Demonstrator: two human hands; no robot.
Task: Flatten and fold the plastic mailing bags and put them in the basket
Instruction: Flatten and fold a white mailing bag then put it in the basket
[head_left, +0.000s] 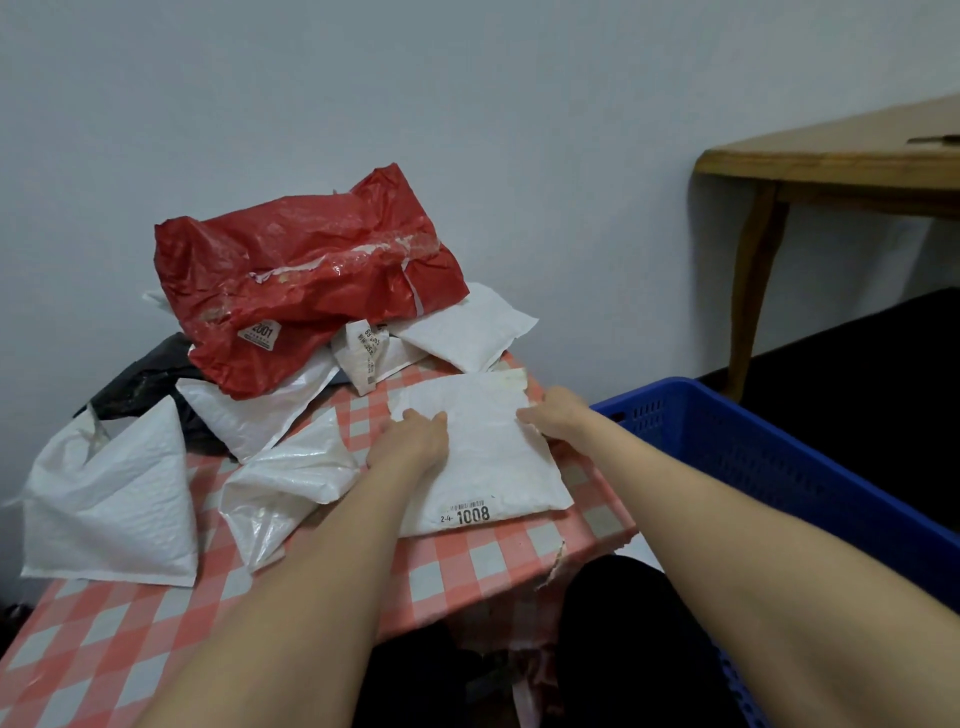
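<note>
A white mailing bag (483, 462) with a label reading 1008 lies flat on the red-and-white checked table (467, 566), near its right edge. My left hand (413, 441) presses on the bag's left part with flat fingers. My right hand (553, 415) rests on the bag's right edge, fingers pointing left. A blue plastic basket (769, 457) stands just right of the table. I cannot see anything inside the basket from here.
A crumpled red bag (306, 275) tops a pile of white bags (467, 327) and a black bag (145, 379) at the back. Two more white bags (114, 499) (280, 483) lie at the left. A wooden table (831, 166) stands at the right.
</note>
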